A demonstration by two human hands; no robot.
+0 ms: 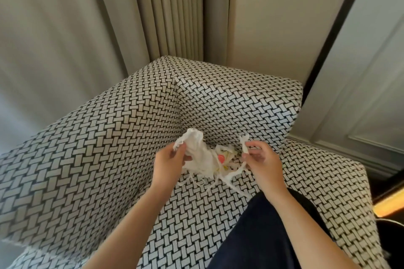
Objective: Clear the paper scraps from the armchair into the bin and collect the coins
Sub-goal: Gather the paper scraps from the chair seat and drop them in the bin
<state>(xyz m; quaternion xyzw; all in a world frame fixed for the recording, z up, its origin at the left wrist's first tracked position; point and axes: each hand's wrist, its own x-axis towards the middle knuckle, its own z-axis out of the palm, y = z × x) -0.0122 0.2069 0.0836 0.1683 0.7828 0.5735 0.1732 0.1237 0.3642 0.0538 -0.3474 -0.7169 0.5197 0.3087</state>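
An armchair (91, 137) in black-and-white woven-pattern fabric fills the view. Above its seat my left hand (168, 161) grips a bunch of white paper scraps (196, 150). My right hand (261, 159) pinches a thin white paper strip (244, 144) beside it. More torn white strips (220, 177) hang and lie on the seat between my hands. A small red-orange item (221, 157) shows among the scraps; what it is I cannot tell. No coins and no bin are visible.
Beige curtains (170, 11) hang behind the armchair. A pale panelled wall (371, 94) stands at the right. My dark-clothed knee (262, 236) rests on the seat's front. A lit yellow edge (391, 203) shows at the far right.
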